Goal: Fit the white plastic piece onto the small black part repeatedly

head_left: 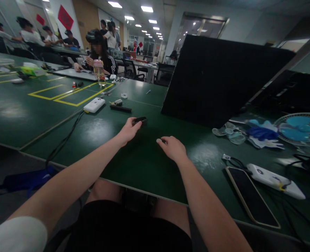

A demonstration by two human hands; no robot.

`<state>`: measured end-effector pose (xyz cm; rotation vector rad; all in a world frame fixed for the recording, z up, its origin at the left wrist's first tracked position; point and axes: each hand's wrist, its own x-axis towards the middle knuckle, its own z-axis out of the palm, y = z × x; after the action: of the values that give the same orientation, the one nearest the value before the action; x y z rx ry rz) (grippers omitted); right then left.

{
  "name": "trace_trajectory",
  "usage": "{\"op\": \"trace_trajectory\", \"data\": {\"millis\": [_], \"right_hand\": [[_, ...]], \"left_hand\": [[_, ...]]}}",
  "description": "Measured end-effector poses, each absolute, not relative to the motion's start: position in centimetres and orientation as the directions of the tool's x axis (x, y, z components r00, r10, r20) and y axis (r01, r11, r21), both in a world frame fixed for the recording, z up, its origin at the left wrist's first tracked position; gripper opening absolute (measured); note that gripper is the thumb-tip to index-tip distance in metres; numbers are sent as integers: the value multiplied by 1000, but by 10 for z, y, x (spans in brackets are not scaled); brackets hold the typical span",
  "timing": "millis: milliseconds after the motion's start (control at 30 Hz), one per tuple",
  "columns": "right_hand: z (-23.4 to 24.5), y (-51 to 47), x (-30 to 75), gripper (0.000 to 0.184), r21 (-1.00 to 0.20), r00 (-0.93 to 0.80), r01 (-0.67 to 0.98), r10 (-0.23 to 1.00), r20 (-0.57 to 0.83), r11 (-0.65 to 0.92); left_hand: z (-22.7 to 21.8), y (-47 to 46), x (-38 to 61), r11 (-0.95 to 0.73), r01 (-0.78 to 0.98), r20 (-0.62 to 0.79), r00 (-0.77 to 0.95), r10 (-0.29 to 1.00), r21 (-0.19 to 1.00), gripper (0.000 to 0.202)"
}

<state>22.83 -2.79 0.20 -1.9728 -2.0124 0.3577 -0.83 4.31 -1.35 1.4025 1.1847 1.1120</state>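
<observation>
My left hand [130, 130] is closed around a small black object [140, 119] above the green table [144, 161]. Its kind cannot be made out. To the right and a little nearer, my right hand [174, 147] has its fingers curled towards the thumb. A pale spot shows at the thumb tip, too small to tell whether it is the nail or a held piece. Beyond my left hand lie a black bar-shaped piece [120, 108] and a small silvery part [117, 102].
A white power bank [94, 105] with a cable lies left. A large black panel [218, 80] leans at the back right. On the right are gloves [263, 136], a blue fan [299, 126], a phone [252, 196] and another power bank [275, 180]. A person [99, 57] sits across the table.
</observation>
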Motion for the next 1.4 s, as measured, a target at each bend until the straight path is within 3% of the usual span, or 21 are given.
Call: {"op": "trace_trajectory", "data": {"millis": [100,167,267,433,567,733,800,900,1033,1200,1400], "right_hand": [[2,-26,228,35,-420,-11,908,1000,7,13],[2,-27,230,31,-475,-10,880,1000,5,11],[2,-29,232,28,-560,-7,828,998,57,38],[6,-36,225,25,-627,-74,747,966,249,219],[8,-38,213,20,-568,-155,752,927,342,335],[7,-34,216,42,-500,-25,834,921,390,234],[6,-31,224,47,-527,55,834,925,377,165],[4,-29,235,39,-549,91,832,958,271,76],[1,-28,239,33,-631,35,774,993,108,41],[-5,-27,238,37,-763,-95,640,995,38,90],[-2,-30,236,27,-585,-111,792,983,143,174]], "left_hand": [[-6,37,-12,-343,457,291,183,939,821,50],[-3,29,-9,-419,570,326,264,908,707,51],[-2,17,-1,-453,633,303,337,891,628,50],[-6,6,10,-473,617,260,407,876,629,48],[-6,3,15,-511,591,255,464,848,624,46],[-5,2,15,-523,588,250,483,839,618,46],[-5,2,15,-512,597,248,470,847,617,47],[-4,3,15,-493,623,241,448,861,607,46],[-4,3,13,-484,645,253,421,871,591,43],[-6,5,10,-471,607,270,396,878,640,43],[-8,8,8,-453,634,261,377,889,627,43]]}}
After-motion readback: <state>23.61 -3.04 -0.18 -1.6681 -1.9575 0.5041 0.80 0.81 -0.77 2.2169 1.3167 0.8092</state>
